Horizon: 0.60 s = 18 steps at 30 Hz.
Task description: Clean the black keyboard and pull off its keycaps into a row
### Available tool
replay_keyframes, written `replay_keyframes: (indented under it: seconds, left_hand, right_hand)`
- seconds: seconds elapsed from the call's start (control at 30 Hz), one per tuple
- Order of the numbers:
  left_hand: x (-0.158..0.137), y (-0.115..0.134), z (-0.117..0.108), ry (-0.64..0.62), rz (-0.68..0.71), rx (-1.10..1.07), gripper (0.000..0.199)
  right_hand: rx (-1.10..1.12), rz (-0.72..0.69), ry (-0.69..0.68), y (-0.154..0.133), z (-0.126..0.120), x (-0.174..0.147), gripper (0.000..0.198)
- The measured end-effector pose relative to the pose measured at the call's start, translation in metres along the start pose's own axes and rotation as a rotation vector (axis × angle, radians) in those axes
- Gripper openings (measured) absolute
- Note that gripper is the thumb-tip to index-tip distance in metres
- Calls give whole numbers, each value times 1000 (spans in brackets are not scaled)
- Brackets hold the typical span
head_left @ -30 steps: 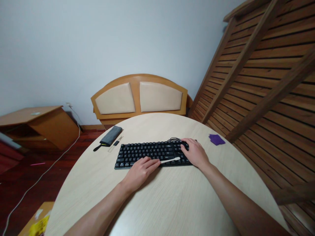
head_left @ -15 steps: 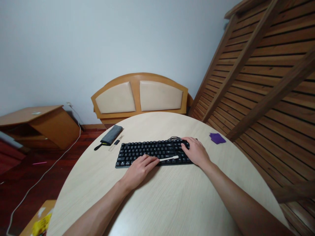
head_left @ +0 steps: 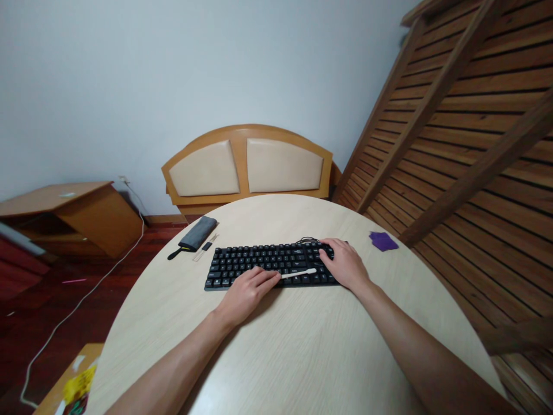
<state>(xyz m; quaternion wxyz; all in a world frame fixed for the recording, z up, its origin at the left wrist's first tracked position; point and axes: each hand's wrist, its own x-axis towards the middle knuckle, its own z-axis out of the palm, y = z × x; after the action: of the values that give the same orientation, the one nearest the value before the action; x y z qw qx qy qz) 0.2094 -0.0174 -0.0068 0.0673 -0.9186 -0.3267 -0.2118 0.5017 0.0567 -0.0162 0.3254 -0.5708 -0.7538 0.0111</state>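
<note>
The white toothbrush (head_left: 298,273) lies along the lower rows of the black keyboard (head_left: 254,256), its head pointing toward your right hand (head_left: 343,265); whether the bristles touch the keys is too fine to tell. Your left hand (head_left: 250,291) pinches the handle, while your right hand lies over the number-pad end, thumb on the keys; whether it clasps the edge or merely rests there, you cannot tell from this view. The step in hand looks like brushing, with the right hand steadying. A stroke from here would call for a light pinch and a board that doesn't slide.

A black cable (head_left: 307,239) bunches just beyond your right hand. Past your left hand, a gray pouch (head_left: 197,233) sits on the round surface (head_left: 285,357), a small black item with pale strands (head_left: 207,246) beside it. Purple cloth (head_left: 383,241) lies to the right of your right hand.

Ahead of both hands stands a padded headboard (head_left: 242,164); far left, a wooden cabinet (head_left: 103,213); far right, a slatted wooden panel (head_left: 432,138).
</note>
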Motion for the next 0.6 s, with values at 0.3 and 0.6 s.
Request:
replay_keyframes:
  seconds: [0.3,0.6]
  left_hand:
    - [1,1,-2,-66,-40,18,36]
    - [-13,-13,-12,-34,-85,-36,36]
  right_hand:
    - [-1,6,-9,-1,-1,0,22]
    - [4,0,-3,4,2,-1,24]
